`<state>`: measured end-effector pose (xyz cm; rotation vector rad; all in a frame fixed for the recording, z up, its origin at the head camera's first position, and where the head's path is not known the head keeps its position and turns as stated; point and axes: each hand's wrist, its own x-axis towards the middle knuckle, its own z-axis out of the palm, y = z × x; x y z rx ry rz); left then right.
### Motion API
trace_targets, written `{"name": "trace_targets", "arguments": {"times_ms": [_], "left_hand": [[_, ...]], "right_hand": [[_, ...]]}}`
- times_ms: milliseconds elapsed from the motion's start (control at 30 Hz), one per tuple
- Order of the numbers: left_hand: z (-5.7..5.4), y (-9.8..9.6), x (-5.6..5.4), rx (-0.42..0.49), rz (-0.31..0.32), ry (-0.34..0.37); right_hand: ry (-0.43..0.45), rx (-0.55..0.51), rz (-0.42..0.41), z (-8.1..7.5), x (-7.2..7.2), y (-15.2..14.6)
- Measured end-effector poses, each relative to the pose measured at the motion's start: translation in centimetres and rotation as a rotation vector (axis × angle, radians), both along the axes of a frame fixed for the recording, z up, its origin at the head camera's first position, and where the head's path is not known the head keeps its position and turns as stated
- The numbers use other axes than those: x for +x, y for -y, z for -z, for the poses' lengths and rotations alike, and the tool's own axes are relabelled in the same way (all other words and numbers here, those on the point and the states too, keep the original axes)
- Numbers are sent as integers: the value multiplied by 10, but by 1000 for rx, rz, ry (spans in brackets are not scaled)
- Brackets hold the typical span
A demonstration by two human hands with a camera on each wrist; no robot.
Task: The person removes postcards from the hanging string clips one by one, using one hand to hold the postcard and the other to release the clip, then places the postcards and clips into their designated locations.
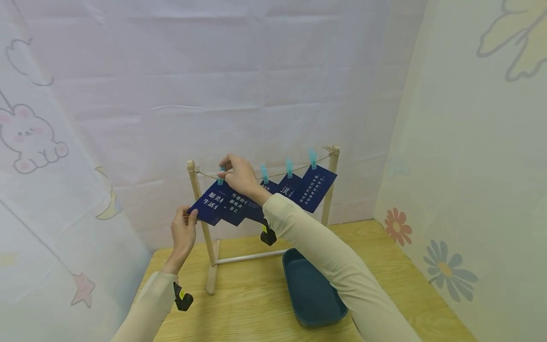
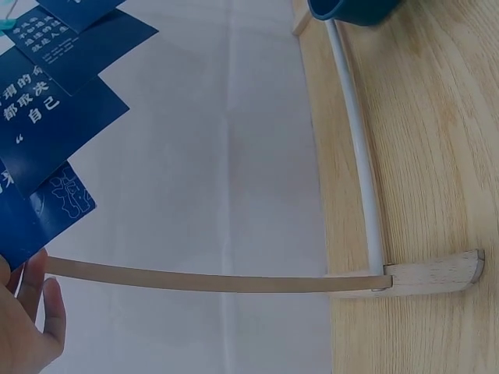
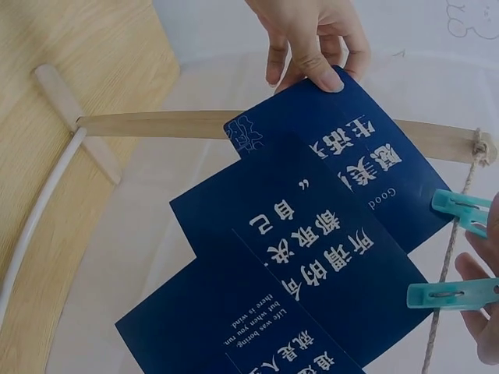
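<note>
Diagonally Slung, Pinched at the Lower Corner

Broadly, a pale backdrop (image 1: 213,118) rises behind a wood-grain table (image 1: 243,299). A wooden frame (image 1: 209,242) stands on the table, its two posts joined low down by a white crossbar (image 1: 252,257). Near it, partly hidden by the right forearm (image 1: 337,261) in the head view, sits a dark blue-green tray (image 1: 314,287). Between the post tops runs a cord (image 3: 446,269), along which five blue cards (image 1: 317,187) hang in an overlapping row, all tilted.

The leftmost card (image 1: 207,202) hangs in front of the left post. Its long axis slopes from the cord at upper right down to the lower left, printed face toward the head camera. Its lower short edge shows as far as a decorated corner; the side toward the row tucks behind the next card, so room is tight there. Open space lies below the cards, down to the crossbar.

The left hand (image 1: 183,232) pinches the card's lower-left corner, thumb on the printed face. The right hand (image 1: 241,175) pinches the leftmost clip (image 3: 460,209), turquoise, at the card's upper end. A second clip (image 3: 448,294) sits just beside those fingers.
</note>
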<state>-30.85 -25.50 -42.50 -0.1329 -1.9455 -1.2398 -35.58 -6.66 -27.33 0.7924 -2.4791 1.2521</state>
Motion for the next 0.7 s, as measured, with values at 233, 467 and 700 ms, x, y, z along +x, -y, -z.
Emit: {"name": "trace_targets", "arguments": {"times_ms": [233,467,700], "left_hand": [[1,0,0,-7,10,-3],[2,2,0,-3,13,14],[3,3,2,-4,9,20]], "right_hand": [[-17,-37,-32,1,-3,-4],[-57,-101,-59,2,-4,-3],[-114,-159,-38,2,-4,-2]]}}
